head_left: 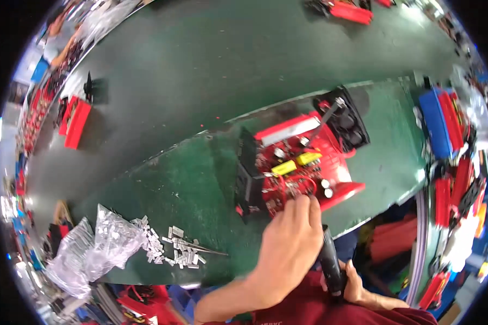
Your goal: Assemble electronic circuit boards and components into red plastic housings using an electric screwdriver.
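In front of me on the green bench lies an opened red housing (338,165) packed with circuit parts, red wires and two yellow blocks (295,164). A black panel (247,176) stands along its left side, and a black panel with round openings (348,122) adjoins its far right corner. My left hand (291,241) reaches into the near edge of the circuitry, fingertips pressed together; what they hold, if anything, is hidden. Close to my body, my right hand (354,283) is wrapped round a black cylindrical tool (331,262), likely a powered screwdriver, held upright beside the left hand.
Small white pieces (187,253) are scattered at the left near thin metal tweezers (208,249). Clear plastic bags (114,238) lie beside them. A dark belt-like surface (173,70) runs beyond the bench, carrying red units (77,123). A blue bin (436,124) stands at right.
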Demonstrator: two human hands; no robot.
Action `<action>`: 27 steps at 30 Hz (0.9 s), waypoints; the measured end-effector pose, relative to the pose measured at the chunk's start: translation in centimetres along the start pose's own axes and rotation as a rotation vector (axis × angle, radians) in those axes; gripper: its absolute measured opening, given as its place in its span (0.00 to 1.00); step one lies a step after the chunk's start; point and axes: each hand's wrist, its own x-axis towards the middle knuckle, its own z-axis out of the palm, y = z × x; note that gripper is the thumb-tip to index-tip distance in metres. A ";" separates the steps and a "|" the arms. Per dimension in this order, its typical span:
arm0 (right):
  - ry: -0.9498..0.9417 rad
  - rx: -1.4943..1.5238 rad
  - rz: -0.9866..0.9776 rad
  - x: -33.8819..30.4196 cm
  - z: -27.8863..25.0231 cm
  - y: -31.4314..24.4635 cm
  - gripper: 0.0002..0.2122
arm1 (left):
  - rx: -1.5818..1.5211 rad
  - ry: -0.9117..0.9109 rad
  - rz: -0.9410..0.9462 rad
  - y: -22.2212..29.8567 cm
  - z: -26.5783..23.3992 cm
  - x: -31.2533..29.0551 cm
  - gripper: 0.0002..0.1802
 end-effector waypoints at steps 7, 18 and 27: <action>0.107 0.196 0.075 -1.2 1.2 -0.8 0.37 | 0.029 0.047 0.057 -0.7 0.3 -0.5 0.21; 0.266 0.283 0.172 -3.3 0.7 2.1 0.43 | 0.059 0.092 0.035 -0.8 0.3 -1.4 0.15; 0.229 0.217 0.092 -2.5 1.3 2.0 0.39 | 0.044 0.101 0.041 -1.3 1.2 -2.1 0.12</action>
